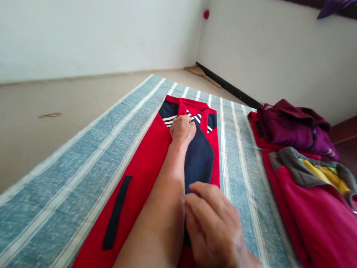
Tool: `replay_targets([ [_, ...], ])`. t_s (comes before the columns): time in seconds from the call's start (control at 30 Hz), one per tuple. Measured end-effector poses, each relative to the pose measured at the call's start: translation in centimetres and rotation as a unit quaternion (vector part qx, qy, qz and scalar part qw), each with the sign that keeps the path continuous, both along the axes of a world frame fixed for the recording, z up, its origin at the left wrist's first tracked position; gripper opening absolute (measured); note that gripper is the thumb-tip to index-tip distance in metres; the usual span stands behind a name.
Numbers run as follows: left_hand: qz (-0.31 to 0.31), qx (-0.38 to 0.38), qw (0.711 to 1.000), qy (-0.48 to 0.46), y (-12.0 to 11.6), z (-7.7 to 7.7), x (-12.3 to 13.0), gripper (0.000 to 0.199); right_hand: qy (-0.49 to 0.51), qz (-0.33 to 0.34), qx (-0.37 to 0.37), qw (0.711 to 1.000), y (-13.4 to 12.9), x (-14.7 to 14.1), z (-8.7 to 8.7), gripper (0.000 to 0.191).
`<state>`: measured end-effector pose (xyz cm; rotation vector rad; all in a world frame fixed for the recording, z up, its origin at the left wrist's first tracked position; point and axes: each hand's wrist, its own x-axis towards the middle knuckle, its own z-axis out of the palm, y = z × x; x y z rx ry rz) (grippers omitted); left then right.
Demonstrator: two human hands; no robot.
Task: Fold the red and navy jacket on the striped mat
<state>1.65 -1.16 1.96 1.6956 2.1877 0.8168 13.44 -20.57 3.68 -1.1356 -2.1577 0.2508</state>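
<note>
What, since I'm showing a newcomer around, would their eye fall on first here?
A red garment with navy panels lies folded on a blue-and-white striped cloth, mid-view. The left hand presses just below its collar; the right hand sits on navy fabric lower down. At right lie a purple jacket and a magenta fleece.

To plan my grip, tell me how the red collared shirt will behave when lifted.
The red collared shirt will probably hang floppy, since its navy sleeve lies folded flat across it. It looks light for its size and not especially slippery. The fold may well fall open once the left hand lets go.
</note>
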Motion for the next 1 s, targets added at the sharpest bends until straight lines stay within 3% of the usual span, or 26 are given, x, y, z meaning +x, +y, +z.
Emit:
replay_targets([
  [0.13,0.001,-0.003,1.0,0.002,-0.1,0.0,0.1,0.029,-0.043,-0.097,-0.01,0.994,0.2,3.4,-1.5,0.017],
  [0.33,-0.002,-0.001,1.0,0.011,0.0,0.0,0.1,0.028,-0.13,-0.12,-0.075,0.981,0.7,4.5,-2.6,0.018],
  [0.67,-0.002,-0.003,1.0,-0.002,0.0,0.1,0.1,0.027,-0.278,-0.136,0.044,0.95,1.2,2.7,-2.3,0.029],
  [0.77,0.0,-0.013,1.0,-0.005,0.0,0.2,0.1,0.026,-0.243,-0.143,0.006,0.959,1.9,3.0,-2.3,0.026],
  [0.9,-0.003,-0.005,1.0,0.003,0.0,0.2,0.1,0.026,-0.075,-0.148,-0.09,0.982,3.5,3.8,-1.6,0.021],
  [1.0,-0.009,-0.004,1.0,0.0,0.1,0.0,0.1,0.028,0.032,-0.123,-0.083,0.988,4.2,3.8,-1.1,0.017],
])
